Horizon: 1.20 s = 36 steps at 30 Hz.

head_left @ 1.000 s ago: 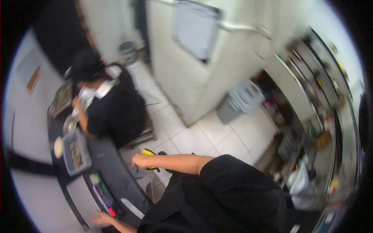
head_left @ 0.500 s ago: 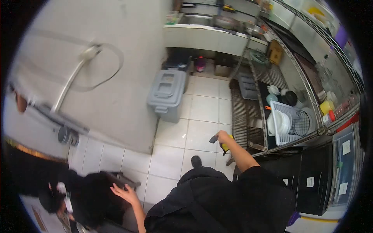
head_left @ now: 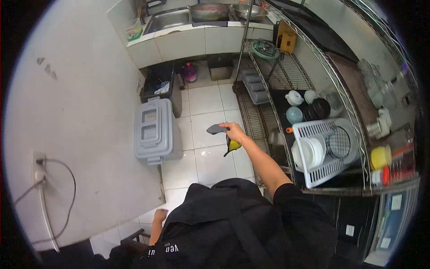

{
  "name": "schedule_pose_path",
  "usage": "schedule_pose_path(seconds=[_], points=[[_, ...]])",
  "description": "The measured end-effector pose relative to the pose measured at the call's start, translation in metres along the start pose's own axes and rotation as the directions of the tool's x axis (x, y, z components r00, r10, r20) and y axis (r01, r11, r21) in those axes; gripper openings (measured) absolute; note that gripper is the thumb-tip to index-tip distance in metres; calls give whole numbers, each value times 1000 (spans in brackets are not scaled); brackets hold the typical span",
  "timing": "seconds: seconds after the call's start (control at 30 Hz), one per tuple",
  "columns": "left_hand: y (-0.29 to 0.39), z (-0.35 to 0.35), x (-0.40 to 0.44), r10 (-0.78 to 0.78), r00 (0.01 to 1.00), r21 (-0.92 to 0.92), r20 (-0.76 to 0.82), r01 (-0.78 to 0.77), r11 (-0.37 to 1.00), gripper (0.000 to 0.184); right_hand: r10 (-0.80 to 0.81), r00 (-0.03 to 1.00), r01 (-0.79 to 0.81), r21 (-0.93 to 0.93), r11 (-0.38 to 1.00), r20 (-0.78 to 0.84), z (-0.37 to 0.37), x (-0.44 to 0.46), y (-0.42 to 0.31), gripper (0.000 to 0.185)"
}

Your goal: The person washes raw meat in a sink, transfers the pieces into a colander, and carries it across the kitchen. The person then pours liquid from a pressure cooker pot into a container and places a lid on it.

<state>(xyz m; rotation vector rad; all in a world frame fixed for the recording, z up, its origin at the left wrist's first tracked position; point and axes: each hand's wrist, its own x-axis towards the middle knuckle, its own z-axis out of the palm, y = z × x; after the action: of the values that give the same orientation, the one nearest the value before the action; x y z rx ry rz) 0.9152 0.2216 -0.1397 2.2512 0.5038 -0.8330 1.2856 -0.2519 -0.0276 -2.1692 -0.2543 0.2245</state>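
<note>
Nearest, the person's black apron fills the space on the near side of the grey lidded bin. Also nearer than that bin is the left hand, low beside the wall; its fingers look curled, but whether they hold anything cannot be told.

The right hand is out to the bin's right, above the white tiled floor, fingers closed on a flat grey piece. A yellow-and-black item hangs under the same hand; whether the two are joined is unclear.

Farther right of the bin, across the tiles, wire shelving narrows the walkway. It bears a white dish rack with stacked white plates, and just beyond the rack, a light blue bowl.

Just behind the bin stands an open black bin, with a purple bottle on the floor to its right. Farthest back, past both, a tiled counter holds a metal sink and, to its right, a wide pan.
</note>
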Motion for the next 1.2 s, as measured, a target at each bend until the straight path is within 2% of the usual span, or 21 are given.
schedule_pose_path(seconds=[0.07, 0.13, 0.17, 0.23, 0.3, 0.37, 0.4, 0.43, 0.47, 0.5, 0.53, 0.57, 0.6, 0.73, 0.8, 0.87, 0.93, 1.0, 1.07, 1.17, 1.2], points=[[28, -28, 20, -71, 997, 137, -30, 75, 988, 35, -16, 999, 17, 10, 1000, -42, -21, 52, -9, 44], [34, -45, 54, 5, 974, 366, -228, 81, 927, 37, -81, 977, 66, -81, 995, -196, -38, 100, 3, 46], [48, -55, 77, 10, 974, 370, -228, 77, 926, 37, -56, 979, 58, 7, 998, -197, -51, 125, 17, 48], [110, -86, 110, -75, 894, 61, -442, 114, 992, 46, -43, 966, 20, -94, 995, -255, -95, 154, 9, 46], [108, -99, 213, 39, 895, 110, -445, 11, 994, 57, 100, 914, -120, -29, 992, -393, -130, 190, 34, 41], [230, -146, 245, 160, 862, 185, -481, -79, 980, 62, 112, 842, -198, -109, 974, -528, -169, 216, 60, 41], [243, -155, 305, 270, 834, 176, -481, -209, 962, 62, 319, 799, -347, 43, 937, -510, -196, 219, 32, 41], [289, -173, 342, 377, 792, 192, -479, -325, 926, 61, 232, 760, -311, -26, 950, -607, -213, 228, 41, 41], [351, -196, 361, 428, 777, 160, -461, -401, 902, 59, 326, 703, -367, 70, 928, -632, -230, 233, 42, 40], [402, -213, 388, 582, 656, 205, -480, -562, 802, 56, 411, 646, -404, 169, 899, -643, -244, 244, 42, 39], [456, -232, 408, 618, 658, 233, -430, -580, 780, 50, 294, 641, -326, 95, 941, -709, -255, 253, 61, 39], [511, -249, 421, 729, 524, 165, -441, -751, 640, 43, 170, 630, -246, 13, 969, -758, -267, 260, 86, 38], [556, -260, 443, 731, 507, 246, -457, -717, 652, 37, 222, 600, -271, 65, 960, -769, -278, 266, 92, 40], [716, -303, 499, 869, 209, 355, -447, -851, 387, 31, 200, 549, -322, 15, 947, -812, -306, 289, 116, 39], [759, -314, 510, 869, 187, 367, -459, -851, 377, 30, 63, 608, -345, -192, 919, -792, -320, 300, 159, 42], [802, -333, 535, 859, 147, 383, -491, -849, 364, 30, 41, 614, -576, -412, 707, -789, -326, 317, 176, 72], [817, -345, 566, 855, 249, 347, -455, -835, 428, 29, 467, 418, -861, -176, 478, -779, -328, 355, 83, 86], [853, -372, 589, 828, 227, 304, -513, -854, 422, 28, 405, 565, -752, -248, 610, -718, -326, 404, 93, 84], [892, -402, 613, 787, 254, 181, -562, -891, 417, 20, 245, 788, -409, -182, 894, -565, -319, 473, 101, 69], [959, -434, 639, 711, 192, 138, -677, -915, 378, 17, 86, 921, -122, -69, 990, -381, -306, 597, 54, 31], [976, -445, 658, 745, 154, 210, -650, -905, 370, 27, -36, 936, -45, -222, 974, -349, -304, 639, 41, 27]])
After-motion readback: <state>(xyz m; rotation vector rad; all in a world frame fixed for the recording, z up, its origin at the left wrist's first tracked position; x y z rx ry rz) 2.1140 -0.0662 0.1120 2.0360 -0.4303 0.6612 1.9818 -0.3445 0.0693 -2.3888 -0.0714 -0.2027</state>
